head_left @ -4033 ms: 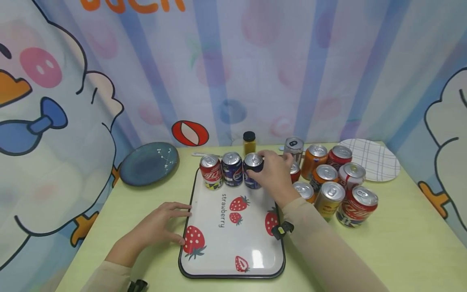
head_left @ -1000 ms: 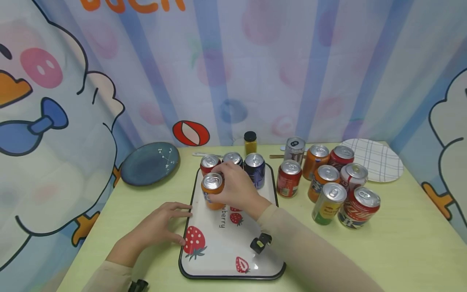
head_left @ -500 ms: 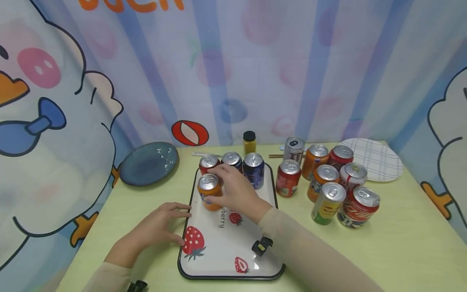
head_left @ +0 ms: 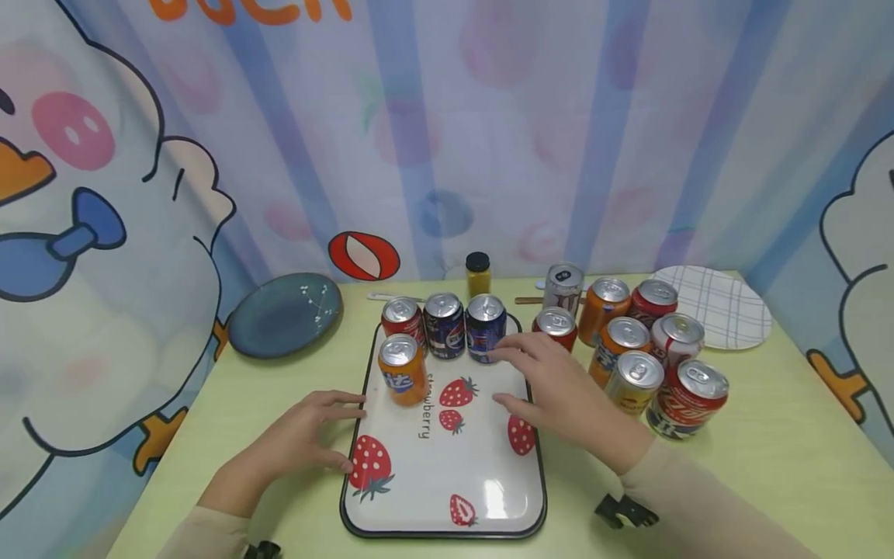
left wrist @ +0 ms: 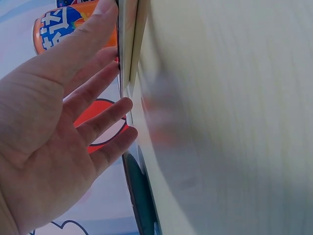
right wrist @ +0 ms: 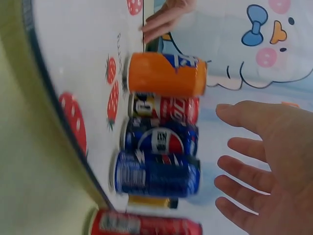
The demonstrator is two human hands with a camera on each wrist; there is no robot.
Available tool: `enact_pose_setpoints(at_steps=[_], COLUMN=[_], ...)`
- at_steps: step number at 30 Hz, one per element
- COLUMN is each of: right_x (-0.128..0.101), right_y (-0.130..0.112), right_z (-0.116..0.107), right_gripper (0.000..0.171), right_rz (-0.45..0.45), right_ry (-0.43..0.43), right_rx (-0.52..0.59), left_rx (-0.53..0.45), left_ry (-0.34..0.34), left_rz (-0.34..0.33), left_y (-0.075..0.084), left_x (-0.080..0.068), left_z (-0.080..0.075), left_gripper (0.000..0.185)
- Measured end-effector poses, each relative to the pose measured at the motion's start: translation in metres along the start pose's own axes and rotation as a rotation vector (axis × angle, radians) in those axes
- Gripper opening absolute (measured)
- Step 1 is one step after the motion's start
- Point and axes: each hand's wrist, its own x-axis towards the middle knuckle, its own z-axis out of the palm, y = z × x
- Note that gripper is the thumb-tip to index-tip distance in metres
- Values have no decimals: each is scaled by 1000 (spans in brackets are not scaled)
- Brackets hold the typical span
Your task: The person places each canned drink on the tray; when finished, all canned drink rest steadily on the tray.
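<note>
Altogether four cans on the tray [head_left: 489,508] — both hands' fingers spread, holding nothing.

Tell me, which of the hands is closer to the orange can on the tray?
Left. The left hand rests at the tray's left edge, just below the orange can. The right hand hovers open over the tray's right side, farther away.

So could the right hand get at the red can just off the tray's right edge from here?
Probably yes. The right hand is open and holds nothing, hovering over the tray's right edge just in front of the red can. Nothing lies between them; the orange can beside it leaves its near side free.
</note>
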Motion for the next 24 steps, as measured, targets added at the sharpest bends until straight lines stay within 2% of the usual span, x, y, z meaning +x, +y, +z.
enact_pose_setpoints(at_steps=[7, 11, 15, 21, 24], right_x=[-36, -51, -65, -85, -91], right_y=[25, 43, 62, 85, 96], right_z=[-39, -55, -65, -72, -75], right_gripper=[46, 50, 56, 65, 68], right_rz=[-35, -69, -57, 32, 38], right_ry=[73, 160, 223, 206, 189], right_rx=[40, 36, 30, 41, 19], left_rx=[2, -5, -9, -16, -24], left_ry=[-9, 2, 10, 9, -3], left_rz=[-4, 8, 22, 23, 24], left_y=[2, 1, -1, -2, -1], left_x=[-1, -2, -4, -4, -3], left_z=[-1, -2, -3, -3, -2], left_gripper=[78, 79, 79, 79, 78])
